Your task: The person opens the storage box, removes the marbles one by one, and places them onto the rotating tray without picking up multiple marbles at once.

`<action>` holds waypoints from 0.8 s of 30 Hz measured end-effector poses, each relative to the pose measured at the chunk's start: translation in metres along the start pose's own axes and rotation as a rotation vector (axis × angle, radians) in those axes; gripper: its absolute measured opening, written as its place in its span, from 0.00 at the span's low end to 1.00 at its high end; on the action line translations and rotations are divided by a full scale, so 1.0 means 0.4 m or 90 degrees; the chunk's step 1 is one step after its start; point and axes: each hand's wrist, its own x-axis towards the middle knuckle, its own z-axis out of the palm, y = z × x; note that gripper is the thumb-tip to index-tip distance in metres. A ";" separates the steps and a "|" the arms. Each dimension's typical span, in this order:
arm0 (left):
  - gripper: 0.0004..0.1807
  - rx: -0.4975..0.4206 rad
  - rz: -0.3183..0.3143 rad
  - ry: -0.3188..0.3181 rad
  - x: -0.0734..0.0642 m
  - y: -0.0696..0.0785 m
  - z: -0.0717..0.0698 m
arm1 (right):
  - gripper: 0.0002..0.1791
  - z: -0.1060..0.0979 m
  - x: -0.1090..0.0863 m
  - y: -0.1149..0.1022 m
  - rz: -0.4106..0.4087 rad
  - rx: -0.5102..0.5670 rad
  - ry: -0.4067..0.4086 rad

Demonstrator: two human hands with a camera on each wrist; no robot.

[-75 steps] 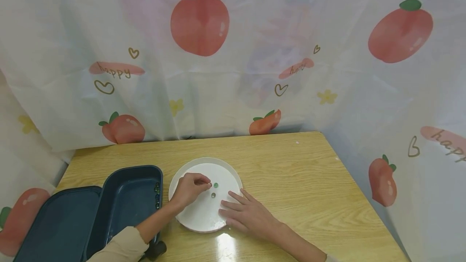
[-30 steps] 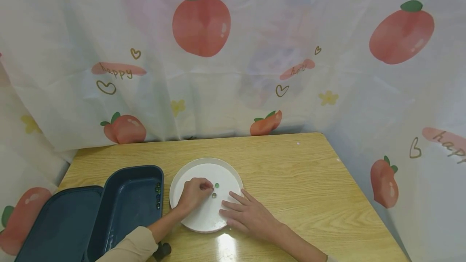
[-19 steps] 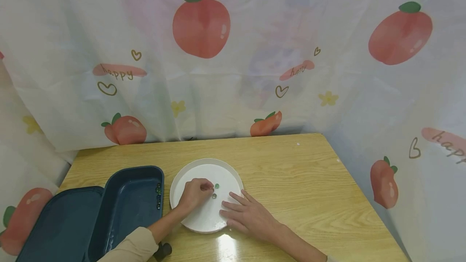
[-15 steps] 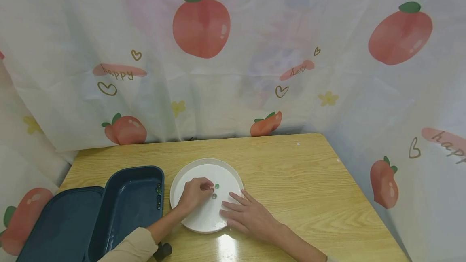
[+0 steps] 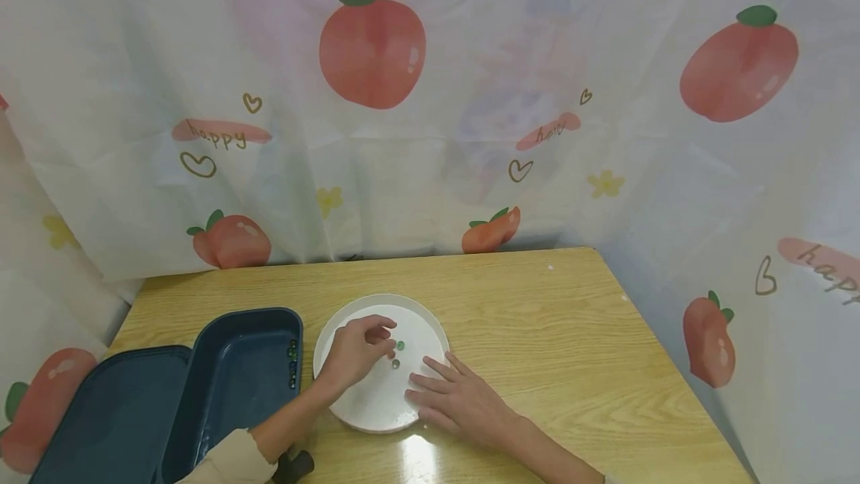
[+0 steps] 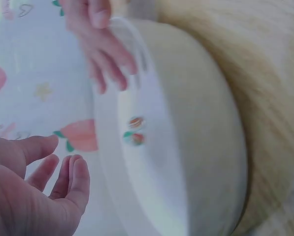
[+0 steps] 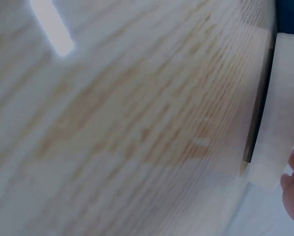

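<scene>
A round white plate (image 5: 366, 413) holds a few marbles: a green marble (image 5: 400, 346), a reddish marble (image 5: 392, 355) and a clear greyish marble (image 5: 396, 364). Over the plate's left part is my left hand (image 5: 356, 353), thumb and fingers apart beside the marbles. The left wrist view shows nothing between those fingers (image 6: 78, 182). My right hand (image 5: 460, 398) rests with spread fingers on the plate's right rim. At the right edge of the right wrist view, only part of that hand shows.
Left of the plate stands a dark blue box (image 5: 245, 379), with several marbles (image 5: 292, 361) along its right side. A matching dark blue lid (image 5: 110, 409) lies further left. A patterned curtain (image 5: 430, 170) hangs behind the wooden table (image 5: 537, 334).
My left thumb and fingers have parted and drawn slightly back, letting go of the reddish marble, which now shows on the plate near the other two. The right hand stays in place.
</scene>
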 end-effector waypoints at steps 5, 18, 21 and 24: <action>0.13 -0.007 0.006 0.030 -0.009 0.016 -0.042 | 0.20 0.000 -0.002 -0.001 0.005 0.006 -0.006; 0.17 -0.016 -0.051 0.051 -0.021 -0.022 -0.167 | 0.20 0.003 -0.001 0.000 0.005 0.006 -0.014; 0.16 -0.007 -0.058 0.054 -0.023 -0.046 -0.201 | 0.20 0.005 -0.002 0.002 0.002 0.005 -0.007; 0.16 0.004 -0.062 0.061 -0.026 -0.074 -0.234 | 0.20 0.005 0.000 0.003 -0.001 0.005 -0.002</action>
